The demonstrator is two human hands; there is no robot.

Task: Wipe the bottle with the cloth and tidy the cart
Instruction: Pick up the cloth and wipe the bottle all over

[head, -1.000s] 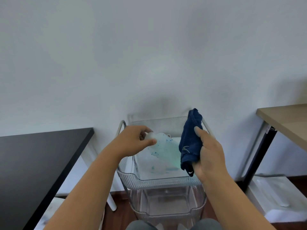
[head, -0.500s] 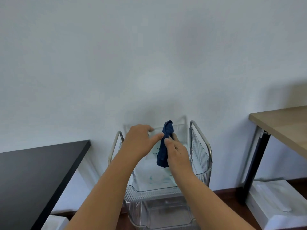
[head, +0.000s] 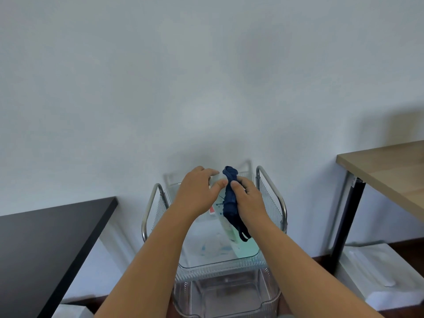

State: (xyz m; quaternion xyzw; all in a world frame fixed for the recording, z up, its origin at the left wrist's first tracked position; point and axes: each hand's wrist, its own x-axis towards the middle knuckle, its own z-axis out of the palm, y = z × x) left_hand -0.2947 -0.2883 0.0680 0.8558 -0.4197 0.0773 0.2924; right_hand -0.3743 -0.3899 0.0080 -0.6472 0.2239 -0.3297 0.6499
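A pale, translucent bottle [head: 231, 235] with blue speckles hangs tilted over the top tray of the clear plastic cart [head: 220, 266]. My left hand [head: 198, 193] grips its white cap end. My right hand [head: 249, 200] holds a dark blue cloth [head: 230, 200] pressed against the bottle's upper side; the cloth's loose end dangles below my wrist. Both hands hide most of the bottle's neck.
The cart has metal side handles [head: 271, 189] and a lower clear bin [head: 226, 297]. A black table [head: 43, 239] stands to the left, a wooden table [head: 385, 166] with a black leg to the right. White flat boxes [head: 371, 274] lie on the floor. The white wall is close behind.
My right hand brought the cloth from beside the bottle onto it, next to my left hand. The view shifted upward, so cart and hands sit lower in frame.
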